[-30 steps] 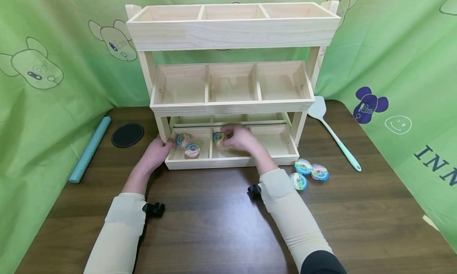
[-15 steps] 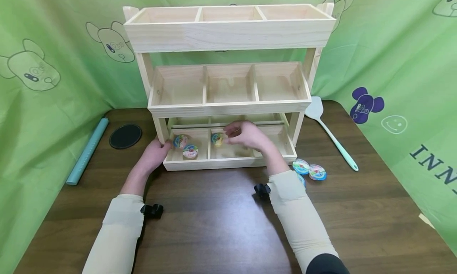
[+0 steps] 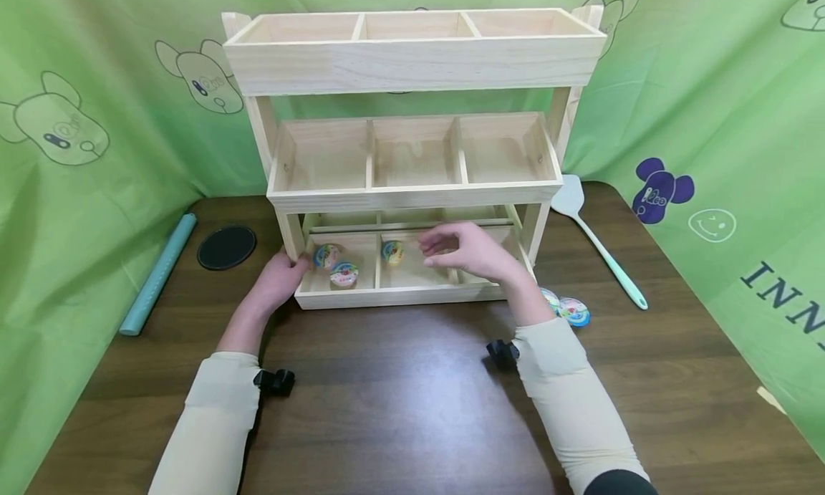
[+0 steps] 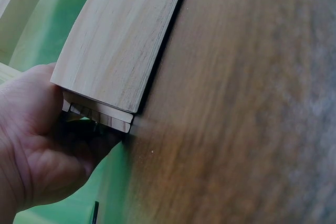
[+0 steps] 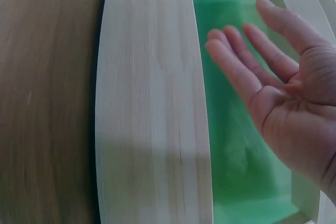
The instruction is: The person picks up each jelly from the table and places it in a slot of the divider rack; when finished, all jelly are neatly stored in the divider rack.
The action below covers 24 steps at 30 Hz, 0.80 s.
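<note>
My left hand [image 3: 278, 280] grips the left end of the bottom tray [image 3: 412, 297] of a wooden three-tier rack; in the left wrist view its fingers go behind the tray's end. Two small foil-lidded cups [image 3: 344, 274] lie in that tray's left compartment. A third, a yellow-and-blue lidded cup [image 3: 392, 252], sits in the middle compartment near the divider. Over the tray, to the right of this cup, hovers my right hand [image 3: 469, 251]. The right wrist view shows its fingers [image 5: 231, 66] spread and nothing held.
More lidded cups [image 3: 573, 311] lie on the table by the rack's right front corner, partly behind the right forearm. A pale spatula [image 3: 606, 244] lies at right. On the left are a black disc [image 3: 226, 247] and a blue-green tube [image 3: 157, 274]. Higher trays [image 3: 412, 199] overhang the bottom one.
My right hand has let go of the cup in the middle compartment and moved right, its fingers apart. The left hand keeps its place on the tray; the head view shifted slightly.
</note>
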Each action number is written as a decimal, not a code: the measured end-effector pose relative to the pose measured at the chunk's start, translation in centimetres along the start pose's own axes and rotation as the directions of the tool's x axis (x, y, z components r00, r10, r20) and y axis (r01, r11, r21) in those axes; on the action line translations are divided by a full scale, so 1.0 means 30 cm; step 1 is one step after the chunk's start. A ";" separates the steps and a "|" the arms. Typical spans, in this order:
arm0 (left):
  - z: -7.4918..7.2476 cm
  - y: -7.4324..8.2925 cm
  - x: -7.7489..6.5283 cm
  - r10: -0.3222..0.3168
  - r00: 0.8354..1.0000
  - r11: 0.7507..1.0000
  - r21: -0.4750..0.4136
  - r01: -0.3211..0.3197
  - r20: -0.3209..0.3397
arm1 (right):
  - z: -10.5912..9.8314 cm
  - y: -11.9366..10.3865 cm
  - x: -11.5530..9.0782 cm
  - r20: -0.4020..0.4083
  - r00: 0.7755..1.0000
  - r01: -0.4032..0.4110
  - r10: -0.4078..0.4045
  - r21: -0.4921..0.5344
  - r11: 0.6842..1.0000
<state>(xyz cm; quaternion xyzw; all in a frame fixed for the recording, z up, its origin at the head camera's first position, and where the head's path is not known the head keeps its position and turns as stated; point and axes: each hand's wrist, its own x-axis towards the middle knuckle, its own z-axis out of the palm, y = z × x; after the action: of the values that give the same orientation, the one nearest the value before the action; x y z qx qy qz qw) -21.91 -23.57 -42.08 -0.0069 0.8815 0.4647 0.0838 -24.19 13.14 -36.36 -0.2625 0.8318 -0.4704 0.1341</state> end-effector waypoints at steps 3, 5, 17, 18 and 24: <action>0.000 -0.001 0.001 0.006 1.000 1.000 -0.005 -0.006 -0.003 | -0.022 0.011 -0.033 0.000 1.000 0.016 -0.016 0.032 0.999; -0.001 -0.001 0.001 0.012 1.000 1.000 -0.006 -0.012 -0.004 | -0.034 0.016 -0.056 0.009 1.000 0.015 -0.016 0.048 0.999; -0.002 0.004 0.000 -0.003 1.000 1.000 -0.012 0.003 0.003 | -0.141 0.051 -0.186 0.015 1.000 0.018 -0.018 0.004 1.000; -0.002 0.004 0.000 0.000 1.000 1.000 -0.012 0.000 0.002 | -0.154 0.056 -0.199 0.010 1.000 0.009 -0.009 0.011 1.000; 0.001 0.002 0.001 0.000 1.000 1.000 -0.010 0.000 0.004 | -0.233 0.102 -0.284 -0.029 0.999 -0.038 0.038 -0.011 0.999</action>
<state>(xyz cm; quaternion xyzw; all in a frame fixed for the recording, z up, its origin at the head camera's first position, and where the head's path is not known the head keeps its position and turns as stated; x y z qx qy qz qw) -21.94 -23.51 -42.07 -0.0062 0.8789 0.4692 0.0855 -21.38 24.20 -35.54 -0.2408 0.8411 -0.4666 0.1296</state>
